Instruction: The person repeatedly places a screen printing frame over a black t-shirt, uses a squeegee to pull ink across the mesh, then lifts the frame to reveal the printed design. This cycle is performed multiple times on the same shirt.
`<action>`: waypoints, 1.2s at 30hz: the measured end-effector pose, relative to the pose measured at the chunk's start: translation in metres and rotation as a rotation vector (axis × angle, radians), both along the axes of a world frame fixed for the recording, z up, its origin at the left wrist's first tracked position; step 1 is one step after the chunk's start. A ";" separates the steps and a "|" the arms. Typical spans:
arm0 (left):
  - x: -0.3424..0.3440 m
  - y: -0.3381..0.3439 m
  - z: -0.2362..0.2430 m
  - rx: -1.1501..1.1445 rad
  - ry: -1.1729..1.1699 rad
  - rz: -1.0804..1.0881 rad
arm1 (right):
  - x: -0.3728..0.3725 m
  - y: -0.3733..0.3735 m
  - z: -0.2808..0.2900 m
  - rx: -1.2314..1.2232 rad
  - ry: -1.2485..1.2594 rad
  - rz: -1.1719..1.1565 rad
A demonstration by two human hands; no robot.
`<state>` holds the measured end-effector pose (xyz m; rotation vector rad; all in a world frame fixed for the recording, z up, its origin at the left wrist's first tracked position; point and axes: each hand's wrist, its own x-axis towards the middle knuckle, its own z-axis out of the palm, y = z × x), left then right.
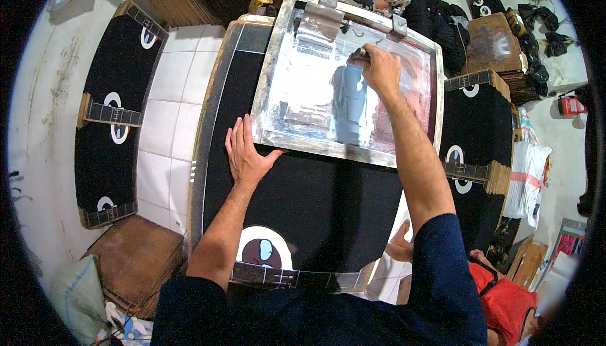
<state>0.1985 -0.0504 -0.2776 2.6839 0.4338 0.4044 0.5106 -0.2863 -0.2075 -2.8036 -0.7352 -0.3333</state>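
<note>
Two bare hands work at a metal-framed printing screen lying on a long black fabric-covered board. The left hand rests flat with fingers spread on the black fabric, its thumb touching the near left corner of the screen's frame. The right hand is closed around the handle of a squeegee near the far side of the screen, above a streak of pale blue ink on the mesh. A white-and-brown round print shows on the near end of the board. Similar black boards lie to the left on the white tiled tabletop and to the right.
</note>
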 end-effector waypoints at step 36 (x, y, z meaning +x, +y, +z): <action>0.000 0.002 0.006 -0.057 0.024 -0.023 | -0.191 -0.039 0.015 -0.151 0.151 -0.022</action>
